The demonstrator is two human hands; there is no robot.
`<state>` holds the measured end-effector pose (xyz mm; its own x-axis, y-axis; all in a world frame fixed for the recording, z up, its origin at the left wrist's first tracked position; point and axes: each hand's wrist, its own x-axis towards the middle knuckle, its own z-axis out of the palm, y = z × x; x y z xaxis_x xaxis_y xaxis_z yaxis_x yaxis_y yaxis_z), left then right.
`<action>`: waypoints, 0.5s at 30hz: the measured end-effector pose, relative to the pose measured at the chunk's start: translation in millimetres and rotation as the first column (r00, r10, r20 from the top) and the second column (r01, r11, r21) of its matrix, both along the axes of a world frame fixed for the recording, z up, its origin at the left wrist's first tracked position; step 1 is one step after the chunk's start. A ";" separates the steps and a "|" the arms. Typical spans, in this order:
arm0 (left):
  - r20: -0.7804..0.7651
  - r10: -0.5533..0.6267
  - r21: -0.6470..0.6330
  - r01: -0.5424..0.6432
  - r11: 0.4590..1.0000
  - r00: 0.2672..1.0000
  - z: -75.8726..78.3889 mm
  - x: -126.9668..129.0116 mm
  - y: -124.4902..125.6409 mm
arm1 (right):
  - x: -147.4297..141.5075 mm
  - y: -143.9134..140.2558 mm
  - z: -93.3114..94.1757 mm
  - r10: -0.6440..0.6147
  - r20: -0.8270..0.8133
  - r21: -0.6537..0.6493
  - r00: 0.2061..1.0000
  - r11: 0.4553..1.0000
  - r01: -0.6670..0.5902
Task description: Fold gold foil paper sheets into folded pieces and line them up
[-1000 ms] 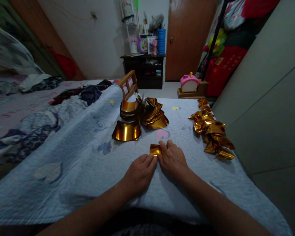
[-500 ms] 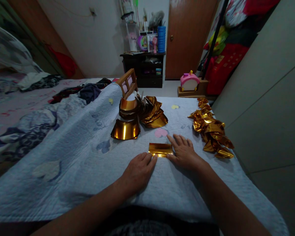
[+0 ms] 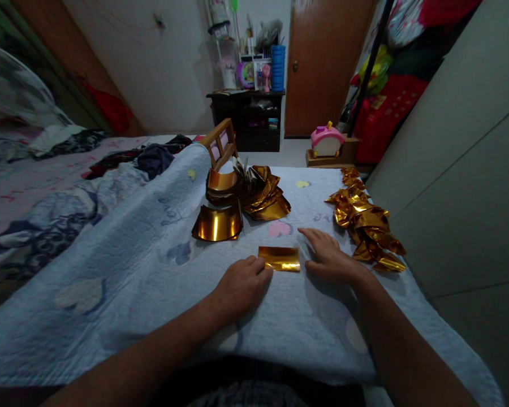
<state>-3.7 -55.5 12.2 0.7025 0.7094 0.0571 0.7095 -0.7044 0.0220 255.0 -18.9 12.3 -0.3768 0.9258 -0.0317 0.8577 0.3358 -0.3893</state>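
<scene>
A small rectangle of shiny gold foil paper (image 3: 282,258) lies on the pale blue quilt (image 3: 152,305) in front of me. My left hand (image 3: 245,284) is closed at its lower left corner, thumb and fingers on the foil. Just off the right end of the foil, my right hand (image 3: 331,257) is open, its fingers stretched out and holding nothing. Beyond the hands sits a fanned stack of gold foil sheets (image 3: 218,223), with more loose sheets (image 3: 269,198) behind it. Folded gold foil pieces (image 3: 365,223) are heaped to the right.
A wooden chair back (image 3: 223,144) rises at the quilt's far edge. A pink toy (image 3: 326,140) stands past the far right corner. Rumpled bedding (image 3: 89,192) lies on the left, and a pale cabinet (image 3: 462,186) borders the right side.
My right hand has lifted off the foil and moved slightly to the right, uncovering the foil's right end. My left hand stays at the left corner.
</scene>
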 end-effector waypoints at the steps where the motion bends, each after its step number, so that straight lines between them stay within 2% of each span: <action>1: 0.000 0.016 -0.015 -0.016 1.000 1.000 3.1 2.0 5.4 | -2.2 -0.2 3.6 -0.025 -0.057 0.035 0.998 0.999 0.027; 4: 0.086 0.022 -0.118 -0.012 0.993 0.996 9.4 7.0 22.0 | -14.9 -3.9 10.9 0.064 -0.134 0.100 0.989 0.994 -0.051; 7: 0.184 0.018 -0.219 0.024 0.975 0.983 10.9 9.5 34.1 | -27.3 -9.2 8.8 0.195 -0.099 0.063 0.976 0.980 -0.189; 11: 0.236 0.058 -0.284 0.012 0.959 0.970 7.4 9.5 39.8 | -31.6 -11.5 2.7 0.190 -0.087 0.045 0.978 0.981 -0.187; 15: 0.299 0.029 -0.237 0.045 0.970 0.954 -0.3 8.2 39.1 | -31.9 -9.5 3.2 0.180 -0.100 0.061 0.979 0.983 -0.175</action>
